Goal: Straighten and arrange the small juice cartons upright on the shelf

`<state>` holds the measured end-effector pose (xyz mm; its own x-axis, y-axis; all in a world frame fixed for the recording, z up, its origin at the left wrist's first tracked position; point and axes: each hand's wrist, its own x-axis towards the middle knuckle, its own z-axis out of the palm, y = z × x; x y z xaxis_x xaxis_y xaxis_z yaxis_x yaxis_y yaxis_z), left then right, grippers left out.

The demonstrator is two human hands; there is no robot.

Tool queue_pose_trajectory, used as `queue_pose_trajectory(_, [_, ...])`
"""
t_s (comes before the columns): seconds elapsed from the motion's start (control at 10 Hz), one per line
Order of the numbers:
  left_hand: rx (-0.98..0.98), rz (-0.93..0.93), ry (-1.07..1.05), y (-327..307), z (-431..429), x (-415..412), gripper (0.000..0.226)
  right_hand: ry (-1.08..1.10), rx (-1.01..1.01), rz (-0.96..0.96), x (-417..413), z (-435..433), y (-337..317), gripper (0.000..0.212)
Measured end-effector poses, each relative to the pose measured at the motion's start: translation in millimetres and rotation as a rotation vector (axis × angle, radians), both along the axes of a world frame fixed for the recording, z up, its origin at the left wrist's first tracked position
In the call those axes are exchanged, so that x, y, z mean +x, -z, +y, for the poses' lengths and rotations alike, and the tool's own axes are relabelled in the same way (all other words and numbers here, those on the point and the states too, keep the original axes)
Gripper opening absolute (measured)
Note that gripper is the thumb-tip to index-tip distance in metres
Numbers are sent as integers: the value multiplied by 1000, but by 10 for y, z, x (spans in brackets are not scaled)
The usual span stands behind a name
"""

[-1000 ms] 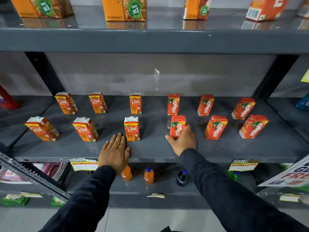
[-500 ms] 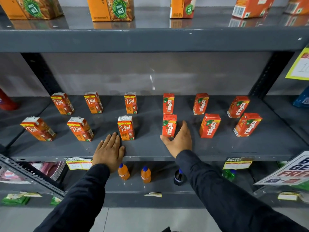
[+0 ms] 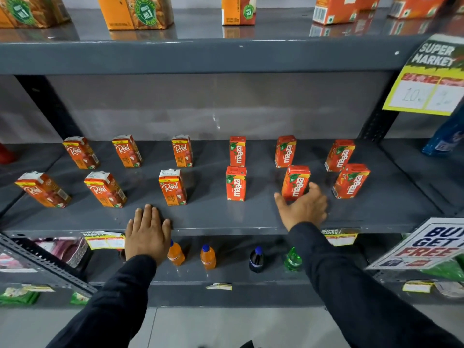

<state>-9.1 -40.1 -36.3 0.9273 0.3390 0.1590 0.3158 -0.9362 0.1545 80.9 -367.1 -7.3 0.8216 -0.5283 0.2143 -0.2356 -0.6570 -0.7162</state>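
Small juice cartons stand upright in two rows on the grey middle shelf [image 3: 226, 219]: several orange Real cartons [image 3: 172, 188] on the left half, several red Maaza cartons [image 3: 236, 183] on the right half. My right hand [image 3: 303, 208] is spread open just in front of the middle front-row Maaza carton [image 3: 295, 182], thumb left of its base, fingers curling by its right side, not clearly gripping it. My left hand [image 3: 147, 231] lies flat, palm down, on the shelf's front edge below the front Real carton.
An upper shelf [image 3: 200, 56] carries large orange juice cartons [image 3: 135, 11]. Below, small soda bottles [image 3: 208, 257] stand on a lower shelf. Price tags [image 3: 105, 241] hang on the shelf lip; a yellow supermarket sign [image 3: 431, 79] and a promo sign [image 3: 424, 243] hang at right.
My right hand has left the front-row Maaza carton in the middle and moved right to the neighbouring one. My left hand has stayed on the shelf edge. The view has shifted right.
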Motion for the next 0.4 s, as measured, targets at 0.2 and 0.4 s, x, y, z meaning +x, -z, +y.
queue_pose_trajectory(0.2, [-16,65,-33,-49,-111,-141,62,-66,-46,131,110,-91,-37,75])
queue_pose_trajectory(0.4, [57,-39,85,-171,-361,-391,69,-112,40,84,23,-124,-54,98])
